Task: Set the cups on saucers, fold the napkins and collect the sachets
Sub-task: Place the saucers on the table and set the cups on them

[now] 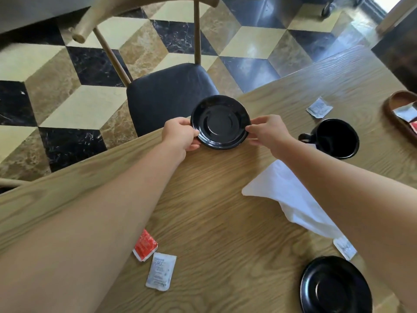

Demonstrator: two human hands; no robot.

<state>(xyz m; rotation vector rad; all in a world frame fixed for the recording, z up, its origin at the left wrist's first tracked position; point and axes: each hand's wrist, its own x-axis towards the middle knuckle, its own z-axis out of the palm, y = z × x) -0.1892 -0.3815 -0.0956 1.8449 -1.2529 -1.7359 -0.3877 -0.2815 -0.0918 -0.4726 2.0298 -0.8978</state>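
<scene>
Two hands hold one black saucer [220, 122] at the far edge of the wooden table [214, 211]: the left hand [180, 134] pinches its left rim, the right hand [269, 133] its right rim. Whether the saucer rests on the wood or is slightly lifted is hard to tell. Right of it stands a black cup [334, 138]. A white napkin [286, 197] lies crumpled under the right forearm. Nearer are a red sachet [145, 245], a white sachet [160, 271] and a second saucer [334, 288].
</scene>
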